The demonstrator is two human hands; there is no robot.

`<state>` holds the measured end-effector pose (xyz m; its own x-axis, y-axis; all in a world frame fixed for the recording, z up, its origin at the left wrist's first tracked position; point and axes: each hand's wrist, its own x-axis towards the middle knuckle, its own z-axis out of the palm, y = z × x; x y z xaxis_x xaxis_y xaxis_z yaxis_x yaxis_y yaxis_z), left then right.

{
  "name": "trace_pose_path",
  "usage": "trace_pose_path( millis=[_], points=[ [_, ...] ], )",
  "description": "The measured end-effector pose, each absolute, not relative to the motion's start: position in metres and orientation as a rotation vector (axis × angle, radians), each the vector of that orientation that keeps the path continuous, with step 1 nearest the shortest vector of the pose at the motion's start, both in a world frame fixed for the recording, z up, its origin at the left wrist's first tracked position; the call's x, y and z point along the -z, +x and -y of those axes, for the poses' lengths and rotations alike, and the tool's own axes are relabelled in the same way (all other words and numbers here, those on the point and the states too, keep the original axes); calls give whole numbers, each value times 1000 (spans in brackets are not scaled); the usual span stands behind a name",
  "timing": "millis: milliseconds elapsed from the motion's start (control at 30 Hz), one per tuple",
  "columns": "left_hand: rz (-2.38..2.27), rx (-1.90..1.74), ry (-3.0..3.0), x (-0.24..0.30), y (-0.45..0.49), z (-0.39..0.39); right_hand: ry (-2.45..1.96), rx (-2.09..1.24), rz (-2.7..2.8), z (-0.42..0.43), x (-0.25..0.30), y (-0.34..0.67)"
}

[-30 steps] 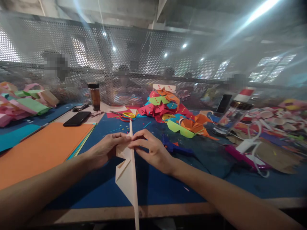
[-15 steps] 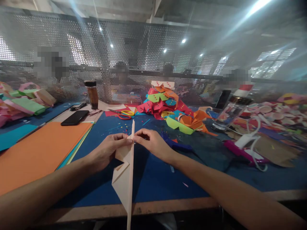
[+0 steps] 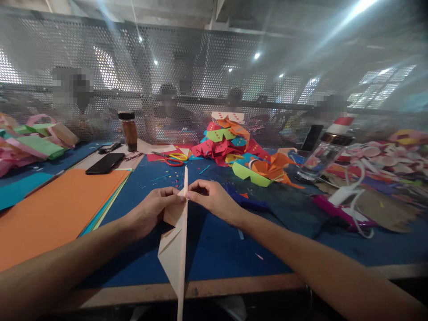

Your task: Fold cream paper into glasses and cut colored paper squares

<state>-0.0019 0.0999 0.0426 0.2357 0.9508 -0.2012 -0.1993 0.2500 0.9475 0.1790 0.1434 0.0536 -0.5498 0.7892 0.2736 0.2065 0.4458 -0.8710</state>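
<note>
Folded paper [image 3: 175, 254] held edge-on above the blue table [image 3: 217, 249]. Over the last second we had barely moved: our left hand [image 3: 152, 213] and right hand [image 3: 214, 200] kept their pinch, and the paper's lower corner swung slightly to our left, so we judged the fold was being held rather than reworked. Both hands were closed on the folded paper near its upper third, thumb and fingertips pressed against either side of the long crease. It stood upright, tip pointing towards the scissors [image 3: 172, 159], with the orange sheets [image 3: 56, 209] lying well to the left
</note>
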Motion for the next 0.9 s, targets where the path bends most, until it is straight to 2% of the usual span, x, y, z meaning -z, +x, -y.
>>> trace_pose_path(
  millis=[633,900],
  points=[
    [-1054,-986,986,-44,-1,-98,-804,-1098,2043,-143,-51,179],
    [-1050,-983,976,-42,-1,-100,-762,-817,2122,-139,-51,180]
  ],
)
